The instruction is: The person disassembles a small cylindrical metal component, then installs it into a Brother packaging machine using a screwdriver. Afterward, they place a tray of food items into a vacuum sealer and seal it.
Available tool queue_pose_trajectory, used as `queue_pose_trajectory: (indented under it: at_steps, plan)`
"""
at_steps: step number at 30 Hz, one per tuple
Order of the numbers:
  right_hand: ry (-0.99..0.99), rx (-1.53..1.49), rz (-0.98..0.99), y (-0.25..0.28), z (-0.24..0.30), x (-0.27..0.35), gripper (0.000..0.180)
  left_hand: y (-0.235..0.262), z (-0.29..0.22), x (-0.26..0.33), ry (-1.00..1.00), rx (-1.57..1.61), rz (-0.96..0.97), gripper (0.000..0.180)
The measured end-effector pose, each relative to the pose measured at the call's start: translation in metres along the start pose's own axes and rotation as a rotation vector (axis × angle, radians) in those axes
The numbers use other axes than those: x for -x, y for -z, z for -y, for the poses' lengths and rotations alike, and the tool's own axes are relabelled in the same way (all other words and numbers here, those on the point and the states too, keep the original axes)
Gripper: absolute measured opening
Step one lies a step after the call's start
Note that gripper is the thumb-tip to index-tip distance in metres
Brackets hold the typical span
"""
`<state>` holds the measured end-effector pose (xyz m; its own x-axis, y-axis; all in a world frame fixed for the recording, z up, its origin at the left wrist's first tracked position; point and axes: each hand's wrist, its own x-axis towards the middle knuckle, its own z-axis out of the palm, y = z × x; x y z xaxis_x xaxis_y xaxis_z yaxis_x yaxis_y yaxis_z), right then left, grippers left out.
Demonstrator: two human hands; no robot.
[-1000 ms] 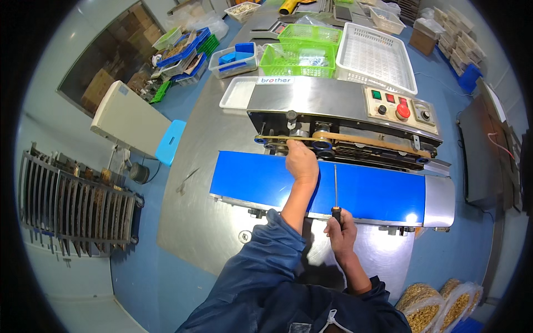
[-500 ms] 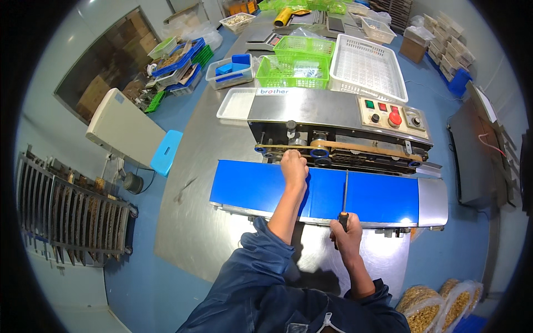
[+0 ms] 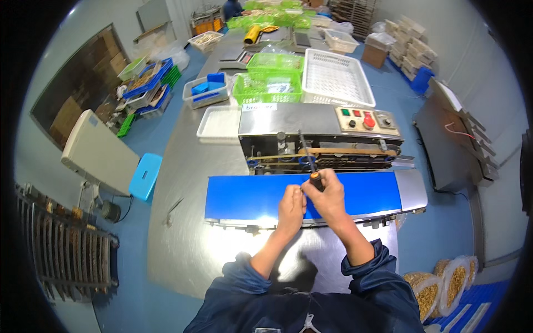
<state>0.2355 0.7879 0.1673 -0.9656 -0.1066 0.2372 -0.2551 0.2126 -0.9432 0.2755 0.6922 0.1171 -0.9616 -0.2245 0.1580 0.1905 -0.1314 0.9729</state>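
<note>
My right hand (image 3: 330,200) is wrapped round the dark handle of a screwdriver (image 3: 315,176). Its long shaft points up and away, toward the open front of a band sealing machine (image 3: 288,119). Close beside it, my left hand (image 3: 291,211) has its fingers curled together over the blue conveyor belt (image 3: 244,194); whatever they pinch, if anything, is hidden. Behind the belt, the machine shows its rollers and a brown band (image 3: 355,151). A control panel (image 3: 365,121) with coloured buttons sits at the machine's right end.
Behind the machine stand a white tray (image 3: 208,123), a clear bin with blue pieces (image 3: 191,100), green baskets (image 3: 239,91) and a large white crate (image 3: 363,91). A thin metal tool (image 3: 175,206) lies on the steel table (image 3: 180,250). A blue stool (image 3: 145,175) is left of it.
My left hand has drawn back from the machine's rollers to above the belt. My right hand has raised the screwdriver forward and left, beside the left hand. The view has shifted.
</note>
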Motion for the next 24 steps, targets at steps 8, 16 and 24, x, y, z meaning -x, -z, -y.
queue_pose_trajectory:
  at_steps: [8,16,24]
  plan:
    - [0.022,0.047,0.0,-0.014,0.022,-0.023,0.025,0.034,-0.017,0.013,0.05,-0.104,0.032,0.023]
    - [-0.28,0.358,-0.095,0.031,-0.021,-0.194,0.016,0.091,0.025,0.072,0.161,-0.174,-0.078,0.021]
    - [-0.199,0.83,-0.094,0.032,-0.039,-0.214,0.042,0.143,0.019,0.127,0.36,-0.119,-0.295,0.019]
